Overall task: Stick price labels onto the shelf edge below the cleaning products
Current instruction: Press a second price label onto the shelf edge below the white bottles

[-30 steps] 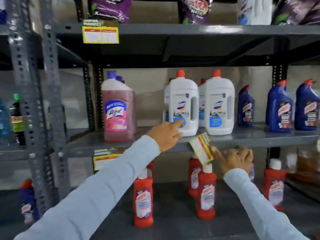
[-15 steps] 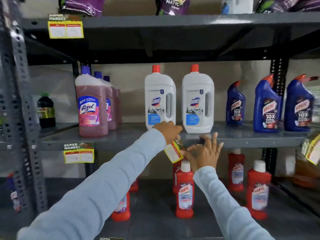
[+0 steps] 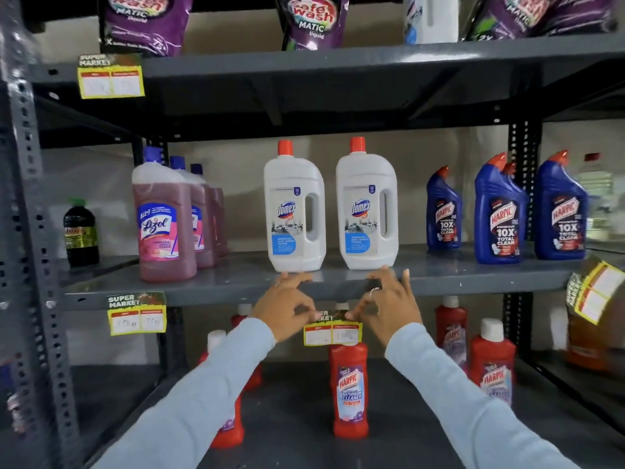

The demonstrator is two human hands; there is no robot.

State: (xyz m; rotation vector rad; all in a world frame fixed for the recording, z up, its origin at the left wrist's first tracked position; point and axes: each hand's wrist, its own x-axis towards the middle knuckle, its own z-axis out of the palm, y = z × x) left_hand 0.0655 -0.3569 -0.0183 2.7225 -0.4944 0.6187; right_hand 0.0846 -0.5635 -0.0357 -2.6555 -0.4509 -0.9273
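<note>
We hold the price label point(image 3: 332, 333) with both hands — our left hand point(image 3: 287, 308) pinches its upper left corner, our right hand point(image 3: 389, 304) pinches its upper right corner. The label hangs just under the shelf edge point(image 3: 209, 294), below the two white bottles point(image 3: 329, 206). Another label point(image 3: 137, 313) is already on this edge, below the pink bottles point(image 3: 165, 221).

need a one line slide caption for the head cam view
Both hands, left and right, hold a yellow price label at the shelf edge below two white Domex bottles.
</note>
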